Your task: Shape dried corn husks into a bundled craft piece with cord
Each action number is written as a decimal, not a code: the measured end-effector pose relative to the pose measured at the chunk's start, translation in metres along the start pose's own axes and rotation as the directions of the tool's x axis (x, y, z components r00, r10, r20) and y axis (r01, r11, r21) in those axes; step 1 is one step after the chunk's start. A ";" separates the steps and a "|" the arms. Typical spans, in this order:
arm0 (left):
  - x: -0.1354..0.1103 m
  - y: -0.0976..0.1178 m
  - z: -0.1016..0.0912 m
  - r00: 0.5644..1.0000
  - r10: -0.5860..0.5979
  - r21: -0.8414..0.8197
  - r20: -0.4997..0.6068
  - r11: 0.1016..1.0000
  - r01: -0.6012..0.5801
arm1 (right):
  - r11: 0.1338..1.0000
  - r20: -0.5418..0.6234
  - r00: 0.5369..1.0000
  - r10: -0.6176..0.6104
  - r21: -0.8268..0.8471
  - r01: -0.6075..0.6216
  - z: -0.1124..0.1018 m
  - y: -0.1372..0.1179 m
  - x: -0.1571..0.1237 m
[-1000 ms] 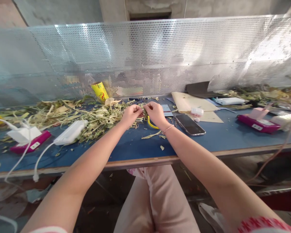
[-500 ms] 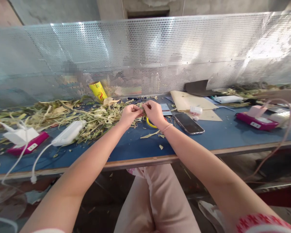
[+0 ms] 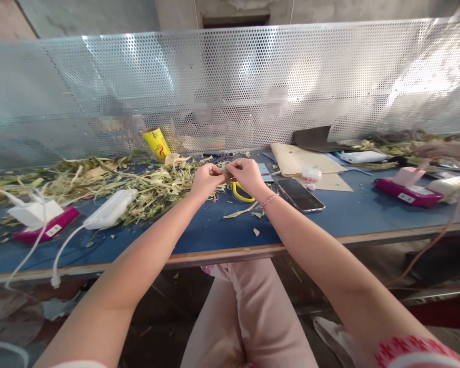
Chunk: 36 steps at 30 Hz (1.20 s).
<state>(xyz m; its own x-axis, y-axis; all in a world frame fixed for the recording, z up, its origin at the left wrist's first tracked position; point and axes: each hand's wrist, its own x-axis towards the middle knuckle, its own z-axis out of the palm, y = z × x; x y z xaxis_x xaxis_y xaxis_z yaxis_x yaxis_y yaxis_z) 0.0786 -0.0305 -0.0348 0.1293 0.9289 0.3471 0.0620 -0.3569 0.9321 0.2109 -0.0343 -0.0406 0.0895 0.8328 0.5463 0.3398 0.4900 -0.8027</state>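
My left hand point(image 3: 206, 181) and my right hand point(image 3: 246, 173) meet over the blue table, thumbs and fingers pinched. Between their fingertips is a small greenish-brown piece of dried leaf point(image 3: 227, 174), partly covered by the fingers. A pile of dried leaves and stems point(image 3: 161, 185) lies just left of my left hand. Below my right hand shows a yellow loop point(image 3: 242, 196), perhaps a scissors handle; the rest of it is hidden. To the right, a black-screened phone point(image 3: 301, 195) lies near my right wrist.
A perforated metal screen point(image 3: 230, 66) stands behind the table. Nearby are a yellow tube point(image 3: 156, 144), brown paper point(image 3: 302, 159), a white power bank point(image 3: 110, 208) and magenta power strips point(image 3: 408, 193). Another person's hand point(image 3: 440, 149) is at the far right.
My right hand has tilted slightly, its wrist shifting right, and more of the leaf piece and yellow loop shows. Another person's hand has come in at the far right.
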 end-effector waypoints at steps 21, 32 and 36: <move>0.001 0.008 -0.005 0.979 -0.137 -0.186 0.149 0.969 0.164 | 0.992 0.068 0.996 0.060 0.106 -0.067 -0.005 -0.002 0.002; 0.002 0.006 -0.010 0.971 -0.053 -0.098 0.231 0.992 0.078 | 0.999 -0.021 0.999 0.033 -0.036 -0.033 0.002 -0.002 -0.002; 0.002 0.006 -0.009 0.975 -0.034 -0.178 0.220 0.981 0.075 | 0.997 -0.019 0.999 0.027 0.068 -0.025 0.001 -0.004 -0.001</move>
<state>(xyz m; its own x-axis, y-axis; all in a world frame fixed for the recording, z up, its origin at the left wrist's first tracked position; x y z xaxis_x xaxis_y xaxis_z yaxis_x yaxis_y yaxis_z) 0.0704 -0.0300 -0.0271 0.3417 0.8960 0.2836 -0.1052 -0.2634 0.9589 0.2082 -0.0367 -0.0380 0.1162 0.8407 0.5290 0.2734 0.4849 -0.8307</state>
